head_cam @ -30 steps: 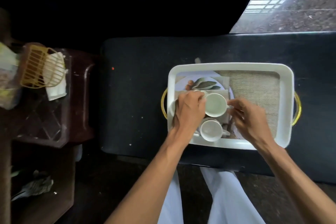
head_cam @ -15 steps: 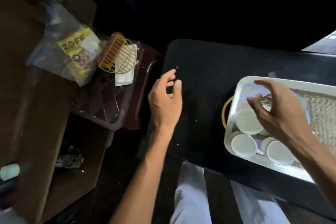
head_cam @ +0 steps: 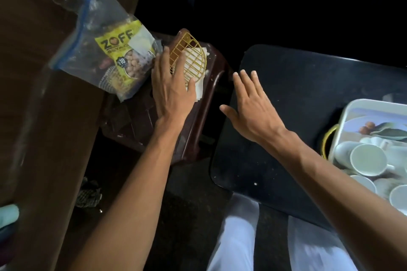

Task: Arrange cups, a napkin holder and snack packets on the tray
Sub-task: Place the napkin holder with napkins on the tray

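Head view, looking down. The left hand [head_cam: 174, 89] is laid on the yellow wire napkin holder [head_cam: 190, 57], with its fingers [head_cam: 164, 59] straight and spread over the wire grid and its thumb pressed on the white napkins [head_cam: 199, 91] that show under and through the grid; no curled grip is seen. The napkin holder is set on a dark brown stool [head_cam: 198, 121], well apart from the tray [head_cam: 361, 101]. Just beside the holder, on its left, a clear plastic bag [head_cam: 88, 35] is seen, with a yellow snack packet [head_cam: 123, 55] inside it; the bag is propped partly on the stool and partly against a brown wooden surface [head_cam: 44, 105]. The right hand [head_cam: 253, 112] is held flat above the left edge of the black table [head_cam: 308, 86], fingers apart and straight, nothing being held. The white tray is placed on the black table at the right edge of the view, and several white cups [head_cam: 367, 158] are grouped in its near left corner. White trousers [head_cam: 237, 237] are seen below.
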Available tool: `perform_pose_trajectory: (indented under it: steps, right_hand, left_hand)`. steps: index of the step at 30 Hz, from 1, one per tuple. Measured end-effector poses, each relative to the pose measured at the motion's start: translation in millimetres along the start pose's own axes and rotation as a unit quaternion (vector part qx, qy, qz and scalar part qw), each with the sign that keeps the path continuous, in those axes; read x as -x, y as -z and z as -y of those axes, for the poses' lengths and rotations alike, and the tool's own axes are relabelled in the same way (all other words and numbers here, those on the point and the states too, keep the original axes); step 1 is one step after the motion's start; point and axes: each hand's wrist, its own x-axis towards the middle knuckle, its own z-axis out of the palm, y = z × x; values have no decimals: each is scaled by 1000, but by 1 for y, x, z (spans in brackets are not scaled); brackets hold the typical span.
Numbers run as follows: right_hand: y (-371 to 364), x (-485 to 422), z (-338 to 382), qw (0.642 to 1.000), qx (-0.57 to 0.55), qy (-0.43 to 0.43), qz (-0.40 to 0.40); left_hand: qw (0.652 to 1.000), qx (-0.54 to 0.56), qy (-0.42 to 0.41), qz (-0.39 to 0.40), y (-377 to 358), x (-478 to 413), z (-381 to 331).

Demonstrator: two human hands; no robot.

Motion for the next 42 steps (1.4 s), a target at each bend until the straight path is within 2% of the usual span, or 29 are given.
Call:
perform_pose_trajectory:
  steps: [5,11,16,21,26,28,31,35,39,42]
  right_hand:
    - [-30,-26,24,998,61,-21,29]
    - [-49,-39,33,998,47,-35,30]
    - [-49,-45,42,999,-34,-34,-11]
    - [-40,-53,56,987,-145,-41,-62]
    - [-25,-51,67,965,-233,-40,-118]
    - [-17,-43,70,943,-306,-43,-123]
    - [-4,-20,70,910,-391,-48,-132]
    - [8,27,49,886,-436,-64,-145]
    - [20,78,7,878,-437,-97,-172]
    - [33,119,-29,871,-432,-129,-195]
  left_hand:
    - [993,-91,-66,36,-18,-24,20]
    - [992,-80,-96,8,-23,-33,34]
    - [997,42,-58,-8,-16,-42,42]
    - [988,150,12,-38,-3,-37,48]
    - [943,283,94,-148,11,-15,56]
    - [918,343,127,-155,16,0,51]
    - [881,437,150,-102,18,28,30]
    - [850,506,139,-43,11,73,-17]
    - [836,534,119,30,3,111,-74]
    - [856,500,101,81,2,137,-124]
